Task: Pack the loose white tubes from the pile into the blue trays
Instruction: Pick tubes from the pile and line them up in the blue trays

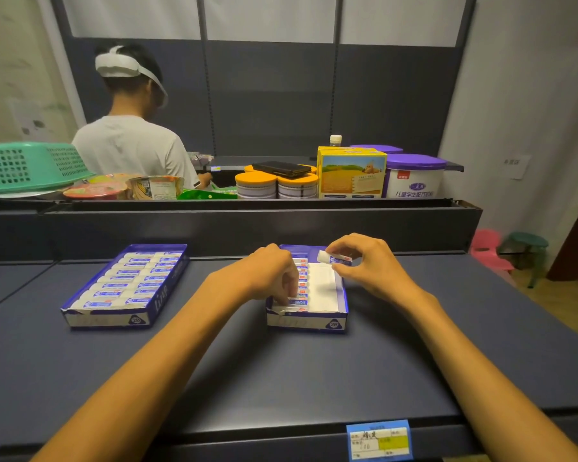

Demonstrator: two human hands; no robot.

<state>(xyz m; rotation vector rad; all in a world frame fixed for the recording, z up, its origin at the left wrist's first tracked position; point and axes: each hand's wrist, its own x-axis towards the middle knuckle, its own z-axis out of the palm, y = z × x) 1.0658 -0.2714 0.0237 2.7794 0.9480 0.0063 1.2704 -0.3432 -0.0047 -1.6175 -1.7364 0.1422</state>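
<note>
One blue tray [127, 288] sits full; the left hand [274, 275] steadies the half-filled second tray's [307, 323] packed column, while right hand [364, 261] fingertips pinch another white tube [334, 258] above its bare half.

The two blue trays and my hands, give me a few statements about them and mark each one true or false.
1. The left tray is packed with white tubes in both columns. True.
2. The right hand holds nothing. False: its fingers pinch a white tube.
3. The right tray is full. False: its right column is bare.
4. The left hand reaches into the right tray. True.
5. The trays touch each other. False: they sit apart on the dark shelf.
</note>
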